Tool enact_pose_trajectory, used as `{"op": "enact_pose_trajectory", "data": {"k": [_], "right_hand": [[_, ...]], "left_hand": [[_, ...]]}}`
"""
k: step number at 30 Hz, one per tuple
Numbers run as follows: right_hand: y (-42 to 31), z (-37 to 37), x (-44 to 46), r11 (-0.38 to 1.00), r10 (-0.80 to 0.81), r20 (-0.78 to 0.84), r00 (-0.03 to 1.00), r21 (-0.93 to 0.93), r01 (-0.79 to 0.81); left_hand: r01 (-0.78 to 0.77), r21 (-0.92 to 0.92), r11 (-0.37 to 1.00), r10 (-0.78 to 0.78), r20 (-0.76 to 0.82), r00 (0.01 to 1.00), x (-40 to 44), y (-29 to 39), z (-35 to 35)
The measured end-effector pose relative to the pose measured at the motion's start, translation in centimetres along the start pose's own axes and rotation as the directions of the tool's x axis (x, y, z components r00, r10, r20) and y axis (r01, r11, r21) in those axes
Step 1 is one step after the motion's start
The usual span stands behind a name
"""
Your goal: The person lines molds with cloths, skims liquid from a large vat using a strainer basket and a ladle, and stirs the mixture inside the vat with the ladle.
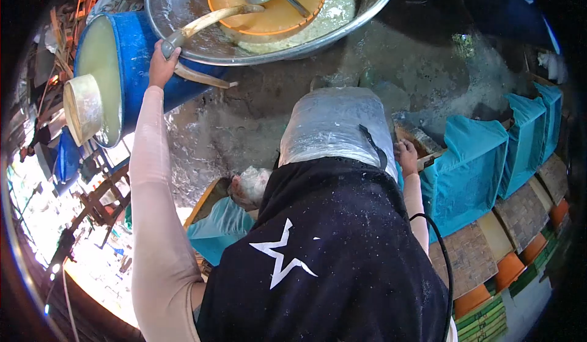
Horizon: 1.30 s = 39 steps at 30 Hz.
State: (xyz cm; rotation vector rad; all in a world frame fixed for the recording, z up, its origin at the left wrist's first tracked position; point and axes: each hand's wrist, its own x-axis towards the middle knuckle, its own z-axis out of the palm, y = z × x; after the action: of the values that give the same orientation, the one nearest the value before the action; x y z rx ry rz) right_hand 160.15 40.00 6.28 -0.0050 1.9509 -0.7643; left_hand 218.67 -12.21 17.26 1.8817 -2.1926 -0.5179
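Note:
My left hand (164, 64) is closed around the grey end of a curved wooden handle (220, 17), at the near left rim of a wide metal basin (269, 56). The handle reaches over an orange-rimmed bowl (211, 3) of cloudy yellowish liquid, which sits in the basin amid pale, wet contents. A metal ladle (290, 0) lies partly sunk in that liquid. Low on the right, my right hand (405, 157) has its fingers curled at the edge of a wooden box (419, 137) beside teal cloth (468, 177); what it grips, if anything, is hidden.
A blue drum (137, 61) with pale liquid and a round wooden-coloured container (84, 106) are at left. Another curved stick (205, 76) juts below the basin. More cloth-lined boxes (526, 140) line the right, beside woven panels (468, 253). Wet concrete floor (244, 110) lies between.

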Motion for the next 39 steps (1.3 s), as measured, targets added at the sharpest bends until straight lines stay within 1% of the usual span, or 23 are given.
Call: {"op": "enact_pose_trajectory", "data": {"k": [2,4,5,6,7,8,9,10,12,14,17,21,23,25,27,29,30,32,33,35,36,38,39], "right_hand": [[-0.6,-0.5,-0.6,0.997,-0.013,-0.015,1.000,-0.075,0.012],[-1.3,-1.1,-0.2,0.957,-0.183,0.016,0.983,-0.228,0.182],[-2.3,-1.3,-0.2,0.971,-0.125,0.023,0.992,-0.202,0.127],[-3.0,-1.7,0.8,0.959,-0.159,0.068,0.985,-0.228,0.171],[-5.1,-1.4,0.9,0.936,-0.209,0.079,0.975,-0.274,0.223],[-7.2,-0.9,1.1,0.906,-0.259,0.098,0.961,-0.321,0.277],[-10.2,-0.1,0.7,0.825,-0.374,0.153,0.915,-0.395,0.404],[-13.2,0.9,0.4,0.801,-0.379,0.188,0.906,-0.423,0.423],[-18.6,3.0,0.8,0.841,-0.393,0.311,0.865,-0.260,0.475],[-22.6,4.5,2.1,0.806,-0.392,0.386,0.835,-0.295,0.514],[-27.5,6.2,2.9,0.781,-0.417,0.415,0.809,-0.291,0.552],[-28.3,3.5,6.6,0.764,-0.379,0.495,0.782,-0.309,0.566],[-26.6,0.4,9.6,0.773,-0.318,0.463,0.827,-0.378,0.510],[-22.5,-4.3,15.1,0.695,-0.387,0.497,0.776,-0.396,0.600],[-20.6,-9.0,18.0,0.753,-0.320,0.420,0.849,-0.431,0.497],[-22.2,-12.3,16.3,0.486,-0.318,0.459,0.830,-0.673,0.558],[-21.8,-14.5,17.0,0.480,-0.318,0.462,0.828,-0.674,0.561],[-20.1,-19.0,20.1,0.627,-0.245,0.438,0.865,-0.609,0.486],[-20.5,-19.7,19.9,0.622,-0.249,0.435,0.865,-0.613,0.488],[-21.4,-21.6,19.1,0.727,-0.221,0.344,0.913,-0.567,0.389],[-22.6,-22.0,18.7,0.723,-0.222,0.342,0.913,-0.570,0.390],[-25.0,-22.2,17.9,0.750,-0.074,0.221,0.972,-0.631,0.201],[-24.4,-22.9,19.8,0.821,-0.031,0.224,0.974,-0.550,0.153]], "left_hand": [[-0.010,0.032,0.999,0.010,0.003,1.000,-0.9,0.8,0.3],[-0.006,0.059,0.998,0.006,0.000,1.000,-1.6,2.3,0.9],[-0.004,0.088,0.996,0.005,-0.011,1.000,-2.0,3.2,1.2],[0.006,0.117,0.993,-0.003,-0.021,1.000,-2.9,3.4,1.5],[-0.012,0.124,0.992,0.022,-0.083,0.996,-3.3,3.2,2.5],[0.029,0.108,0.994,-0.019,-0.095,0.995,-3.6,2.9,3.3],[0.050,0.127,0.991,-0.038,-0.096,0.995,-4.0,3.8,3.4],[0.074,0.148,0.986,-0.059,-0.100,0.993,-4.5,4.6,3.5],[0.123,0.114,0.986,-0.107,-0.136,0.985,-5.0,5.2,4.2],[0.158,0.089,0.983,-0.142,-0.169,0.975,-5.6,5.9,4.5],[0.241,0.108,0.964,-0.225,-0.144,0.964,-6.0,6.7,4.8],[0.254,0.100,0.962,-0.238,-0.151,0.959,-6.6,6.5,5.9],[0.269,0.097,0.958,-0.253,-0.151,0.956,-7.1,7.8,5.8],[0.269,0.075,0.960,-0.254,-0.160,0.954,-7.9,7.5,6.4],[0.285,0.072,0.956,-0.271,-0.159,0.949,-8.1,9.1,6.6],[0.297,0.072,0.952,-0.281,-0.176,0.943,-8.6,10.2,7.2],[0.303,0.069,0.950,-0.287,-0.178,0.941,-8.9,10.6,7.4],[0.335,0.041,0.941,-0.324,-0.170,0.931,-9.1,11.5,7.8],[0.326,0.067,0.943,-0.307,-0.206,0.929,-9.4,11.0,8.1],[0.346,0.040,0.937,-0.332,-0.197,0.922,-9.6,12.7,7.9],[0.367,0.020,0.930,-0.356,-0.190,0.915,-9.8,13.7,7.8],[0.380,0.028,0.925,-0.366,-0.211,0.906,-9.9,13.8,8.8],[0.389,0.028,0.921,-0.372,-0.232,0.899,-10.1,13.8,8.8]]}}
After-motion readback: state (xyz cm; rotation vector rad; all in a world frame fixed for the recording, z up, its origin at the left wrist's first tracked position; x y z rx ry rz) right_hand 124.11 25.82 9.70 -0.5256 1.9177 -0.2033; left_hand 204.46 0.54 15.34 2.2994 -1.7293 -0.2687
